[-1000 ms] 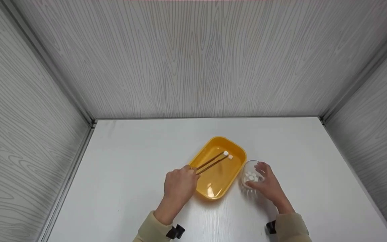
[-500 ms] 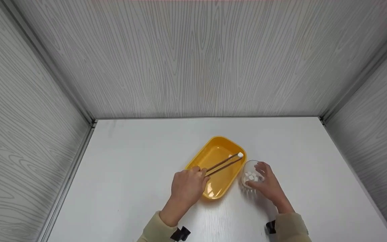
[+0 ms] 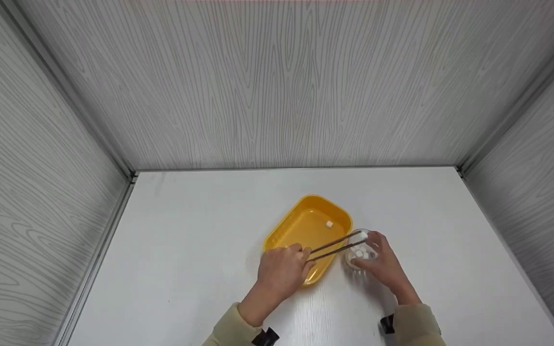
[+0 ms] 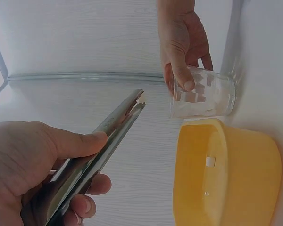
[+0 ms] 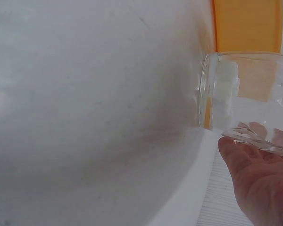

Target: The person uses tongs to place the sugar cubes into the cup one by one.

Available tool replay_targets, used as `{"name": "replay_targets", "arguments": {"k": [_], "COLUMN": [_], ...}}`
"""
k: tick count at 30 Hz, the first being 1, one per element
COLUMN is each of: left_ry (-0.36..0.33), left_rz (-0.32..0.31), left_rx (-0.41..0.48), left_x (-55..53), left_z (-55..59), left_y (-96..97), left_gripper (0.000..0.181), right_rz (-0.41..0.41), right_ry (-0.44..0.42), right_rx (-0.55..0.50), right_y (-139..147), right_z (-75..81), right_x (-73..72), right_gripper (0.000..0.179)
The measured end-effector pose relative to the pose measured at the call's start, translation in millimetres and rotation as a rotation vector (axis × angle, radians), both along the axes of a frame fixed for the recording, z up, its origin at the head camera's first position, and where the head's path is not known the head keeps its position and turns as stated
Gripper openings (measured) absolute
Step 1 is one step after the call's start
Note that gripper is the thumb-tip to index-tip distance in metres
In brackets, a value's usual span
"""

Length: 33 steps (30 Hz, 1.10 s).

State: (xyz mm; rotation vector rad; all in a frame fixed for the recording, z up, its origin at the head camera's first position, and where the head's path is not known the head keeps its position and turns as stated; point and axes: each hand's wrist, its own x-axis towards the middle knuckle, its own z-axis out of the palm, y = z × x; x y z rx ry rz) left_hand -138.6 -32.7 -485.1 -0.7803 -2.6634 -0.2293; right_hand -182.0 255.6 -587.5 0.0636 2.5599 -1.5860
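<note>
My left hand [image 3: 284, 271] grips metal tongs [image 4: 115, 117] with serrated tips. Between those tips sits a small white cube [image 3: 364, 236], which overlaps the mouth of a clear glass [image 4: 210, 101] in the head view. In the left wrist view the tips stand a little beyond the rim, apart from it. The glass is upright on the table, and several white cubes [image 5: 226, 77] lie at its bottom. My right hand [image 3: 386, 264] holds the glass from the right side, thumb and fingers round its wall.
A yellow tray [image 3: 301, 233] stands on the white table [image 3: 200, 230], close to the left of the glass. One white cube [image 3: 329, 224] lies in it near the far right corner. Grey wood-grain panels [image 3: 277, 86] enclose the back and both sides.
My left hand has moved right, carrying the tongs and the pinched cube from over the tray to the glass mouth. The right hand, glass and tray have stayed in place.
</note>
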Motion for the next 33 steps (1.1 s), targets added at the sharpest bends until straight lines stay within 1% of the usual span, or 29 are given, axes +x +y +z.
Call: {"name": "replay_targets", "arguments": {"k": [4, 7, 11, 15, 19, 23, 27, 33], "left_ry": [-0.021, -0.020, -0.019, -0.048, -0.074, -0.084, -0.108, -0.158], "left_rz": [0.010, 0.028, 0.073, 0.128, 0.169, 0.194, 0.212, 0.222], "left_rx": [0.007, 0.023, 0.051, 0.051, 0.037, 0.022, 0.006, -0.049], "left_x": [-1.7, -4.2, -7.6, -10.9, -14.5, -18.1, -20.5, -26.1], "left_z": [-3.9, -6.5, -11.6, -18.6, -25.0, -30.3, -32.8, -36.4], "left_y": [-2.0, -5.9, -12.1, -17.5, -21.0, -23.0, -23.6, -22.8], "left_gripper": [0.031, 0.032, 0.032, 0.033, 0.034, 0.034, 0.036, 0.035], "right_rz": [0.009, 0.014, 0.021, 0.023, 0.019, 0.014, 0.013, 0.023], "right_ry": [0.005, 0.011, 0.018, 0.025, 0.028, 0.022, 0.015, 0.014], "right_rx": [-0.011, -0.006, -0.028, -0.038, -0.029, -0.023, -0.018, -0.040], "right_y": [0.5, 1.0, 2.0, 2.2, 2.0, 1.8, 1.3, 1.3], "right_z": [0.0, 0.0, -0.5, -0.8, -1.3, -1.7, -0.2, 1.6], "right_x": [0.3, 0.0, -0.3, -0.1, -1.0, -1.7, -0.9, 0.7], "right_gripper": [0.091, 0.092, 0.093, 0.092, 0.092, 0.093, 0.094, 0.095]}}
